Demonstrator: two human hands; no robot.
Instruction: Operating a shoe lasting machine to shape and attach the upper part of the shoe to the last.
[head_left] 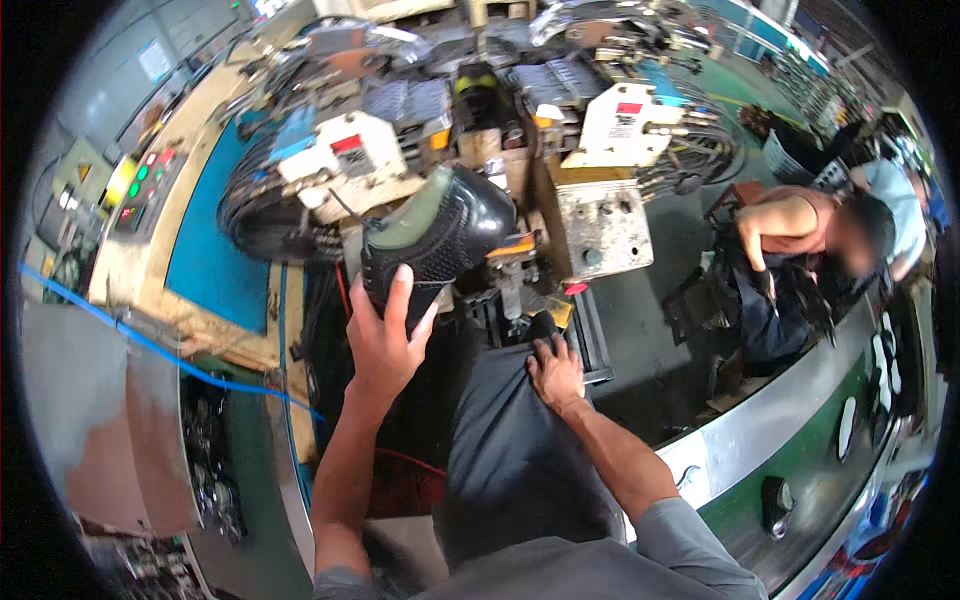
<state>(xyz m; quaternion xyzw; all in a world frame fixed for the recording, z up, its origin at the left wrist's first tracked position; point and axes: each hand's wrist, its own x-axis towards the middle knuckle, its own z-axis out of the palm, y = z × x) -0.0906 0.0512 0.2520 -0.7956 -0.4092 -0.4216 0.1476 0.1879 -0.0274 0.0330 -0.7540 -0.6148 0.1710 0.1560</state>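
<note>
My left hand (pixel 385 345) grips a black shoe upper (pixel 425 255) with a mesh-like heel part and a glossy black toe. A grey-green last (pixel 418 215) fills its opening. The shoe is tilted, its toe toward the right, close in front of the machine (pixel 600 235). Part of my left palm is hidden behind the shoe. My right hand (pixel 556 375) lies on my knee with its fingers apart and holds nothing.
Bundled black hoses (pixel 265 205) hang at the machine's left. Further left stands a control panel (pixel 145 195) with lit green buttons. A blue hose (pixel 150 340) crosses the left side. A seated co-worker (pixel 800 235) handles dark material beside a green conveyor (pixel 740 530) carrying a dark shoe (pixel 778 507).
</note>
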